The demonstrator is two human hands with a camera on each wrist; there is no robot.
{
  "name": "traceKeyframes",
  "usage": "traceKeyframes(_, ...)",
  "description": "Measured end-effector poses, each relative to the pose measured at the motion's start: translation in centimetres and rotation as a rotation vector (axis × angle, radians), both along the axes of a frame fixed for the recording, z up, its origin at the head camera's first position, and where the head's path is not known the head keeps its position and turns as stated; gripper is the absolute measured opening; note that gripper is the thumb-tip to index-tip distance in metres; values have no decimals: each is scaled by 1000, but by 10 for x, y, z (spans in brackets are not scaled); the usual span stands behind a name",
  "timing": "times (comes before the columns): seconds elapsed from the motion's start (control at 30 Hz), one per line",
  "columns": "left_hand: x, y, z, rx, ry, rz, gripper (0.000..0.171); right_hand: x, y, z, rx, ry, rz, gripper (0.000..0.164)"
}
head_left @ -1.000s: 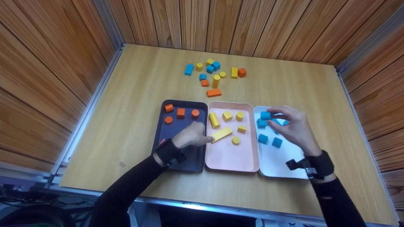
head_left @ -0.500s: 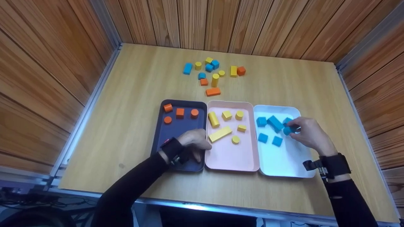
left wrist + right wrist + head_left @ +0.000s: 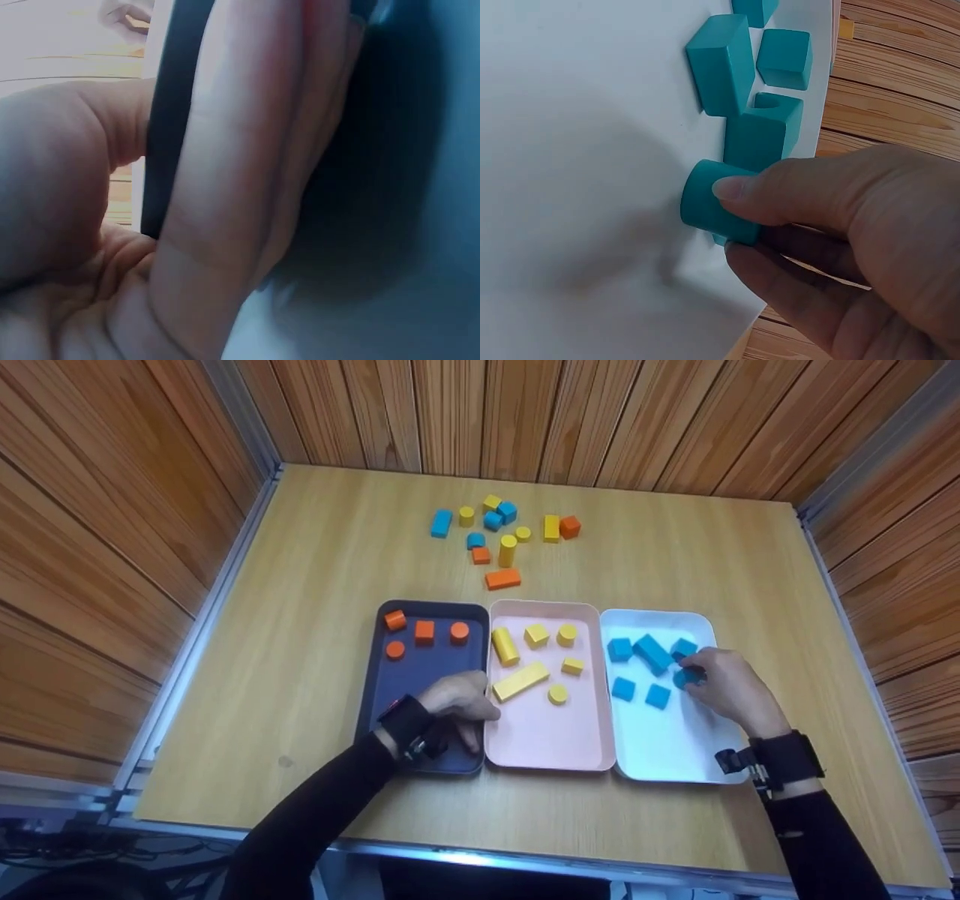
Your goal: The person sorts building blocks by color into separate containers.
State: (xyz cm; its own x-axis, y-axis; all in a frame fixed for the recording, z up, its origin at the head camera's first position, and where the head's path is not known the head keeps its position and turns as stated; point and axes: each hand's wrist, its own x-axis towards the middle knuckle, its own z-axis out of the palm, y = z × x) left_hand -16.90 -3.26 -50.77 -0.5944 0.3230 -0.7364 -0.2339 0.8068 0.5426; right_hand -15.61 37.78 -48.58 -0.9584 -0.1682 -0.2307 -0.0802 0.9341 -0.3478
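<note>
In the right wrist view, my right thumb and fingers pinch a blue cylinder (image 3: 705,199), low over the white tray (image 3: 660,746). My right hand (image 3: 729,690) reaches in over that tray's right side, among several blue blocks, one of them a longer blue block (image 3: 653,654). My left hand (image 3: 456,697) straddles the right wall of the dark tray (image 3: 405,679). Its fingers hang inside, and the thumb lies on the other side at the pink tray (image 3: 551,739); the dark wall shows between them in the left wrist view. A yellow bar (image 3: 520,682) lies close by the thumb.
Orange blocks, including an orange cube (image 3: 424,632), lie in the dark tray. Yellow ones fill the pink tray's upper half. Behind the trays sits a mixed group, with an upright yellow cylinder (image 3: 507,551) and an orange bar (image 3: 502,579). Wooden walls (image 3: 450,420) enclose the table.
My right hand has carried the blue cylinder from the white tray's upper left to its right side and lowered it. My left hand has slid down from the yellow bar along the dark tray's wall.
</note>
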Motion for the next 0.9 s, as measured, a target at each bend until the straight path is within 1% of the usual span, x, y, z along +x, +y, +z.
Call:
traceKeyframes(0.07, 0, -1, -1, -12, 0, -12, 19, 1, -1, -1, 0, -4, -7, 41)
traceKeyframes(0.2, 0, -1, -2, -5, -5, -13, 20, 4, -2, -2, 5, -10, -15, 41)
traceKeyframes(0.43, 6, -1, -7, 18, -47, 15, 19, 8, -2, -2, 14, -27, -6, 42)
traceKeyframes(0.5, 6, -1, -8, 9, -16, -1, 19, 9, -1, 1, 18, -28, 4, 42)
traceKeyframes(0.57, 7, -1, -8, 9, -4, -3, 19, 8, 0, 6, 19, -25, 14, 41)
traceKeyframes(0.67, 6, -1, -8, 8, 15, -4, 18, 4, -2, 20, 20, -5, 24, 40)
traceKeyframes(0.7, 5, -1, -7, 15, 0, 8, 19, 2, -4, 25, 17, 6, 25, 40)
traceKeyframes(0.8, 3, -1, -7, 16, -10, 24, 19, -9, -15, 42, -10, 36, 30, 41)
traceKeyframes(0.9, 1, -2, -7, 15, -9, 34, 19, -25, -31, 54, -41, 67, 30, 43)
